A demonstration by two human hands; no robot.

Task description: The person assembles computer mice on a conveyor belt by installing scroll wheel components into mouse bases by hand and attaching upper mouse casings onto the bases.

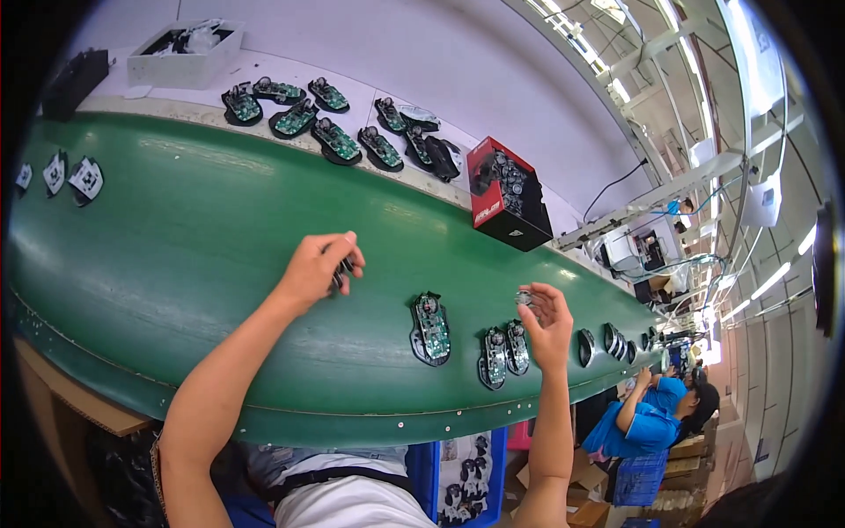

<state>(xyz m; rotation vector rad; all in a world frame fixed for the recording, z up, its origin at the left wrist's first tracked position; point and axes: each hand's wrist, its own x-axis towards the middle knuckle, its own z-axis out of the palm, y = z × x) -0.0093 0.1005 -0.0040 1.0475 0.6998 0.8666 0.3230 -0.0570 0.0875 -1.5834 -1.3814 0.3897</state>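
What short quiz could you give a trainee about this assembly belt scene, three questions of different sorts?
1. True or false: the left hand rests flat and empty on the green belt.
2. Multiple choice: the red and black box stands A) at the belt's far edge, B) under the right hand, C) on the floor.
3. Fill in: the mouse base with a green circuit board lies between the two ____.

Key: 1 false, its fingers pinch a small dark part; 2 A; 3 hands.

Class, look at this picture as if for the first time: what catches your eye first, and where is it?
The wide green belt curving across the picture stands out first. Over it, the left hand pinches a small dark part, and the right hand holds a small part above circuit boards. A red and black box sits at the far edge.
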